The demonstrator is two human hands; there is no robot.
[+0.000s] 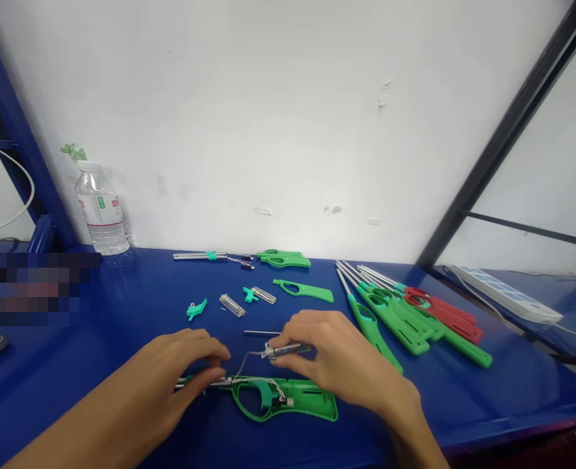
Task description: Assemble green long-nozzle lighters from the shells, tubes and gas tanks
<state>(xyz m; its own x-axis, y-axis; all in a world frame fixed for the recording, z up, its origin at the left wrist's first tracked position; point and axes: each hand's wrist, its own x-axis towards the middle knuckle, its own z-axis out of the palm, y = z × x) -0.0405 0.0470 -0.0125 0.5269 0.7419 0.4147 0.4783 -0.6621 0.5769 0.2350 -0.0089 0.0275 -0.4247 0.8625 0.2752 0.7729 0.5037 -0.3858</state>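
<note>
Clear tank (292, 350): pinched in right hand (330, 342); I judge it light, stiff, slippery, best held mid-sides. Left hand (185, 358): at metal tube (221, 382); grip, I cannot tell.

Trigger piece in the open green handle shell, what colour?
Teal. The trigger piece shows best in the head view.

Smooth grn plastic shell (312, 402), shiny metal rods (190, 256), clr plastic btl (103, 218), matt wall (278, 117)

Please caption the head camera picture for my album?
Left hand at a metal rod, right hand holding a clear part beside an open green shell.
</note>
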